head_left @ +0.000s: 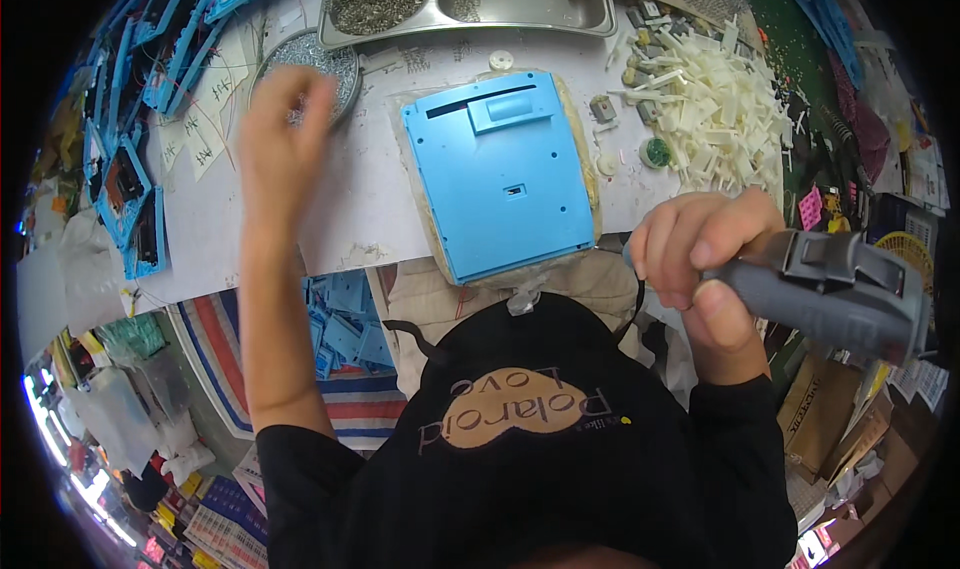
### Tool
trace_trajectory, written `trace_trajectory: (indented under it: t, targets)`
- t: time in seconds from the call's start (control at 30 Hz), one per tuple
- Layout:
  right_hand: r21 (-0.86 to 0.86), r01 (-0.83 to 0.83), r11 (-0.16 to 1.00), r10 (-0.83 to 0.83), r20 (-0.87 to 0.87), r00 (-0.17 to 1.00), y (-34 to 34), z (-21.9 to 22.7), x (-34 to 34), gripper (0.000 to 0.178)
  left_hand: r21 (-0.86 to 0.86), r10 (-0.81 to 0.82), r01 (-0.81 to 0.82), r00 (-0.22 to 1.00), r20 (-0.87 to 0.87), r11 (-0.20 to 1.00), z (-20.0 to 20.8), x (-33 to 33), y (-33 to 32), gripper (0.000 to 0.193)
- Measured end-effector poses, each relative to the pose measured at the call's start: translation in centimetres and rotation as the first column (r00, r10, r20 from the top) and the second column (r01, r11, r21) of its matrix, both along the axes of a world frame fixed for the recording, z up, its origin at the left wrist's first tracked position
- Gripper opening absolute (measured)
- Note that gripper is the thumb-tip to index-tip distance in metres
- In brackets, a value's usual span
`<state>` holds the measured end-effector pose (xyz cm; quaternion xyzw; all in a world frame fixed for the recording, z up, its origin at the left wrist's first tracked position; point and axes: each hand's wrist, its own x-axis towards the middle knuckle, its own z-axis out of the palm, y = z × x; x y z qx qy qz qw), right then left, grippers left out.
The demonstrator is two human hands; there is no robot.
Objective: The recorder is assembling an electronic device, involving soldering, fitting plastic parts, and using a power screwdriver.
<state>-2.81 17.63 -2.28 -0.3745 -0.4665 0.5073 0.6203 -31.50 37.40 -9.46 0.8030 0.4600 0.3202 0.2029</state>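
Observation:
A light-blue plastic housing (490,184) lies on a padded, plastic-wrapped board (588,164) at the table's front edge. Its face has a long slot, a raised block and several screw holes. My left hand (285,124) is over a round bowl (358,87) of small silvery screws, partly covering it. Motion smears its fingers, and whatever they may hold is not visible. Off the housing's near right corner, my right hand (705,244) grips a grey and black power screwdriver (830,304) lying nearly sideways. The fingers wrap round its front end.
A steel tray (475,31) with springs in two compartments stands at the back. White plastic pieces (720,109) heap up at right, beside a small green round part (655,153). Blue wired housings (125,189) stack at left. More blue parts (345,324) sit below the table edge.

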Motion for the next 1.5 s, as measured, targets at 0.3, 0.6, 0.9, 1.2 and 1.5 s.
trace_trajectory:
  t: [0.3,0.6,0.9,1.2,1.5]
  targets:
    - [0.152,-0.128,0.98,0.097,0.193,0.976,0.6,-1.6,-0.5,0.024,0.065,-0.517,0.517,0.856,-0.027,0.853,0.3,5.6,-9.9,0.014]
    - [0.239,-0.333,0.912,0.326,0.071,0.943,3.8,-0.7,0.7,0.019,0.036,-0.501,0.5,0.865,0.036,0.865,-0.6,5.3,-9.8,0.013]
    - [0.271,-0.326,0.906,0.269,0.225,0.936,5.7,-2.0,-1.9,0.017,0.028,-0.5,0.5,0.864,0.061,0.866,-0.5,5.4,-9.9,0.009]
    - [0.31,-0.386,0.869,0.284,0.327,0.902,9.5,-2.0,-0.4,0.017,-0.003,-0.507,0.508,0.859,0.075,0.861,-0.5,5.2,-9.9,0.012]
    - [0.163,-0.512,0.843,0.5,0.113,0.859,11.7,-2.5,0.5,0.016,-0.018,-0.505,0.508,0.859,0.084,0.861,-0.7,5.1,-9.6,0.01]
